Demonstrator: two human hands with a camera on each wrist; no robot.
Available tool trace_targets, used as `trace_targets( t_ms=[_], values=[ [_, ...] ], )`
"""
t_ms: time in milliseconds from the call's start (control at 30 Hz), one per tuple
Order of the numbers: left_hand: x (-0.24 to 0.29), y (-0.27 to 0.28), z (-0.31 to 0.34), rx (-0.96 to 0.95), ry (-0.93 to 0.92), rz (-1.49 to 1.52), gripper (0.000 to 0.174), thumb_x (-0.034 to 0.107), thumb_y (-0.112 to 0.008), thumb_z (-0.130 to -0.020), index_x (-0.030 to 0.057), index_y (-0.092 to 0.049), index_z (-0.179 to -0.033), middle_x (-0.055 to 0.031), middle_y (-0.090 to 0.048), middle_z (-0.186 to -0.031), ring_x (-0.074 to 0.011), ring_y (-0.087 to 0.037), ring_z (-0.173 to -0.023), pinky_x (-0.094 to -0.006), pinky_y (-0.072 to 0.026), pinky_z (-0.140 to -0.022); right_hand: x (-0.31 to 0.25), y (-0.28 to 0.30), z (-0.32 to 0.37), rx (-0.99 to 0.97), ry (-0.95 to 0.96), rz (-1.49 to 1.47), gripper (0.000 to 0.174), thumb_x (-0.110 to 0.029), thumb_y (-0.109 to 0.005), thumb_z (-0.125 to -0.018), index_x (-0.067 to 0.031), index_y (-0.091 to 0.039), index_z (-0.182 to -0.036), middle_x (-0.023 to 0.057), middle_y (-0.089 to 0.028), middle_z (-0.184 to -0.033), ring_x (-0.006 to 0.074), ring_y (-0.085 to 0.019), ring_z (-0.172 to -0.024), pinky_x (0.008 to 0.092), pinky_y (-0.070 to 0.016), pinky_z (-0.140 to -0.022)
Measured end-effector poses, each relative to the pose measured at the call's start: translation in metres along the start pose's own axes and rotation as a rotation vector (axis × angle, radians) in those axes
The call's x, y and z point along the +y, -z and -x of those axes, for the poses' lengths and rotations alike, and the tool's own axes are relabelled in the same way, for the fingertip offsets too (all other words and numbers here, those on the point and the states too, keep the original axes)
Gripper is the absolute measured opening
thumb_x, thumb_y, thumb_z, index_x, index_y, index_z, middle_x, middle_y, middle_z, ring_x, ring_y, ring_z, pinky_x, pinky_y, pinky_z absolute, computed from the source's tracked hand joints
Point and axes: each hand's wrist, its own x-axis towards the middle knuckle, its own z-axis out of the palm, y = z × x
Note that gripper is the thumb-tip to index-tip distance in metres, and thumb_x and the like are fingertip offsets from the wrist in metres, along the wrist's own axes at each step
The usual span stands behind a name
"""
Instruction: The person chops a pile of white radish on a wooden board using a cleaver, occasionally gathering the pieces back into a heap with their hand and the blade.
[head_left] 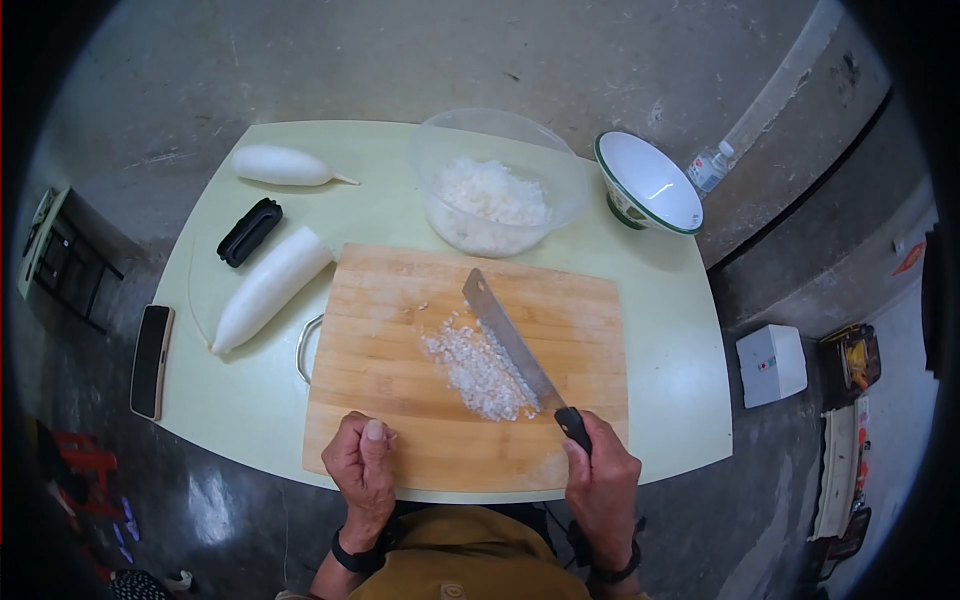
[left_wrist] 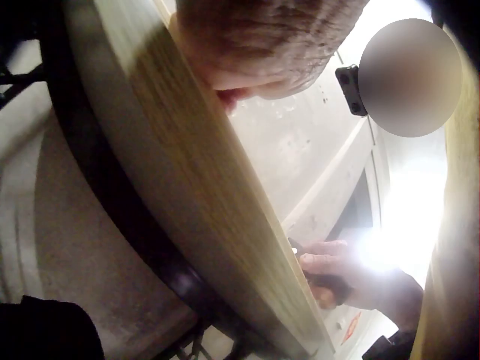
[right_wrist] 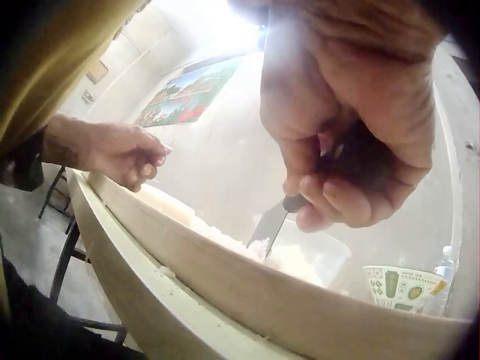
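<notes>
My right hand (head_left: 603,475) grips the black handle of a kitchen knife (head_left: 515,345), whose blade lies along the right side of a heap of finely chopped white pieces (head_left: 480,372) on the wooden cutting board (head_left: 390,290). In the right wrist view the fingers of my right hand (right_wrist: 349,127) curl round the handle, and the blade (right_wrist: 270,229) points down into the white pieces. Over the board's near left edge my left hand (head_left: 362,470) has its fingers curled, thumb on top; whether a tiny bit is between them I cannot tell.
Behind the board stands a clear bowl (head_left: 490,235) of white shreds, with a green-rimmed bowl (head_left: 650,185) and a bottle (head_left: 710,168) to its right. Two white radishes (head_left: 270,290), a black object (head_left: 250,232) and a phone (head_left: 151,362) are on the left of the table (head_left: 680,350).
</notes>
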Motion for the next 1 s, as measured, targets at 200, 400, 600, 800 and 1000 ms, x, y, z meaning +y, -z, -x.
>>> trace_targets(
  t_ms=[200, 400, 600, 800, 1000],
  values=[
    [0.0027, -0.0022, -0.0005, 0.0, 0.006, -0.012, 0.031, 0.024, -0.05, -0.1, 0.0029, -0.051, -0.077, -0.002, -0.051, -0.068, -0.009, -0.045, -0.06, -0.0237, -0.0366, -0.055, -0.0003, 0.0043, 0.0006, 0.005, -0.001, -0.025, 0.032, -0.002, -0.066, -0.082, -0.0008, -0.06, -0.113, 0.0149, -0.065, -0.091, 0.0317, -0.065, -0.077, 0.0381, -0.0519, -0.065],
    [0.0017, -0.0013, 0.0003, -0.005, 0.006, -0.026, 0.031, 0.023, -0.05, -0.1, 0.0032, -0.051, -0.077, -0.0017, -0.05, -0.067, -0.0087, -0.045, -0.06, -0.0235, -0.0362, -0.055, 0.0006, 0.0048, 0.0002, -0.01, 0.014, -0.028, 0.033, -0.001, -0.067, -0.081, -0.0011, -0.059, -0.113, 0.014, -0.064, -0.09, 0.0318, -0.065, -0.076, 0.0386, -0.0515, -0.064],
    [0.0016, -0.0032, -0.0009, -0.004, -0.011, -0.029, 0.031, 0.022, -0.05, -0.101, 0.0034, -0.05, -0.076, -0.0014, -0.05, -0.067, -0.0087, -0.044, -0.059, -0.0237, -0.0356, -0.054, 0.0018, 0.0027, -0.0003, -0.043, 0.017, 0.002, 0.034, -0.002, -0.068, -0.08, -0.0022, -0.06, -0.114, 0.0129, -0.064, -0.088, 0.0316, -0.064, -0.074, 0.0387, -0.0509, -0.062],
    [0.001, -0.0019, 0.0003, -0.006, -0.009, -0.038, 0.032, 0.022, -0.05, -0.101, 0.0032, -0.05, -0.076, -0.0016, -0.05, -0.067, -0.0086, -0.044, -0.059, -0.0235, -0.0358, -0.055, 0.0057, -0.0038, 0.0007, -0.038, 0.003, -0.04, 0.034, -0.002, -0.067, -0.081, -0.0026, -0.06, -0.114, 0.0128, -0.064, -0.088, 0.0311, -0.064, -0.074, 0.0363, -0.0512, -0.063],
    [0.0018, -0.0013, 0.0007, -0.001, 0.01, -0.025, 0.033, 0.023, -0.053, -0.1, -0.0001, -0.052, -0.076, -0.0046, -0.053, -0.067, -0.0112, -0.049, -0.06, -0.0252, -0.0396, -0.057, 0.0008, -0.0002, 0.0011, -0.064, 0.017, -0.058, 0.035, -0.002, -0.067, -0.082, -0.0025, -0.059, -0.116, 0.0131, -0.064, -0.088, 0.0307, -0.065, -0.074, 0.0364, -0.0512, -0.063]
  ],
)
